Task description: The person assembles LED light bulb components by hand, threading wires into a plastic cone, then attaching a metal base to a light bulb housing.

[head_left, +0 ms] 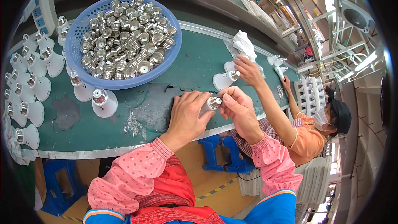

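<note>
My left hand [185, 114] is wrapped round a white light bulb [205, 108] just above the table's front edge. The bulb's silver screw cap [214, 103] points right, toward my right hand [242, 110]. Thumb and forefinger of that right hand are pinched together beside the cap; whatever lies between them is too small to make out. Left of my left hand, thin metal pins [133, 125] lie in a loose heap. Two capped bulbs stand near the basket, one of them a white bulb [104, 104] with its cap upward.
A blue perforated basket [177, 52] heaped with silver screw caps stands at the back on the green table [199, 62]. Many capped bulbs [39, 87] crowd the left end. At right, a co-worker's hand [248, 71] is by other bulbs [222, 81] and white cloth [244, 45]. Blue stools [228, 153] stand below.
</note>
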`<state>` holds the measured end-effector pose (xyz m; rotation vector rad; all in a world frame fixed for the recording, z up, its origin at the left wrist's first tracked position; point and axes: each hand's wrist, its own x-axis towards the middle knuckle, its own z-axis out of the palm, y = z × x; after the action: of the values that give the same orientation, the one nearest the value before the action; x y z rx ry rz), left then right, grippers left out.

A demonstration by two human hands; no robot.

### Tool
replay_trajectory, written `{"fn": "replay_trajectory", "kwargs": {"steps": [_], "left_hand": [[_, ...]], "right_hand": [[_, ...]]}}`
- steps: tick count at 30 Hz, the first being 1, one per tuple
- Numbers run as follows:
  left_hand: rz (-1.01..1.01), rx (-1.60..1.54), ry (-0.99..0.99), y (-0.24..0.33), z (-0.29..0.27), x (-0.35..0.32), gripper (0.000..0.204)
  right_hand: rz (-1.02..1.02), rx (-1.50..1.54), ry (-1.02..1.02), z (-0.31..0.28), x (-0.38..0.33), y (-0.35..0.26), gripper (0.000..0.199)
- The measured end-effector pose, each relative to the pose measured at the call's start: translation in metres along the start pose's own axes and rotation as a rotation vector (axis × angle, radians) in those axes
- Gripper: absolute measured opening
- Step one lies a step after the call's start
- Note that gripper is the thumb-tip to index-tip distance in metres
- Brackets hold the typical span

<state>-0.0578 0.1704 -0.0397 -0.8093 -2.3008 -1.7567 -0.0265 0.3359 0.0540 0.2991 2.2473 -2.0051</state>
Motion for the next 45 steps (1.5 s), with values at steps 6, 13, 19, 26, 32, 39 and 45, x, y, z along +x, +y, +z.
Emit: {"fn": "replay_trajectory", "kwargs": {"steps": [6, 13, 19, 26, 32, 39, 45], "left_hand": [[0.020, 0.002, 0.003, 0.002, 0.000, 0.001, 0.046], [0.000, 0.005, -0.023, 0.001, -0.002, 0.002, 0.046], [0.011, -0.002, -0.031, 0.000, -0.001, 0.005, 0.046], [0.075, -0.029, 0.000, 0.003, 0.001, 0.009, 0.043], [0.056, -0.091, -0.052, 0.014, 0.037, 0.020, 0.041], [0.133, -0.077, -0.010, 0.002, 0.107, 0.047, 0.041], [0.211, -0.093, -0.003, 0.018, 0.083, 0.022, 0.047]], "right_hand": [[0.039, 0.081, -0.016, -0.006, 0.004, 0.007, 0.018], [0.076, 0.132, -0.073, -0.009, 0.009, 0.002, 0.016], [0.087, 0.137, -0.118, -0.013, 0.010, 0.003, 0.015], [0.023, 0.446, -0.020, -0.018, -0.004, 0.029, 0.016], [-0.074, 0.564, 0.141, -0.044, -0.036, 0.062, 0.017], [-0.051, 0.673, 0.288, -0.048, -0.070, 0.086, 0.014], [-0.095, 0.487, 0.336, -0.041, -0.079, 0.085, 0.011]]}}
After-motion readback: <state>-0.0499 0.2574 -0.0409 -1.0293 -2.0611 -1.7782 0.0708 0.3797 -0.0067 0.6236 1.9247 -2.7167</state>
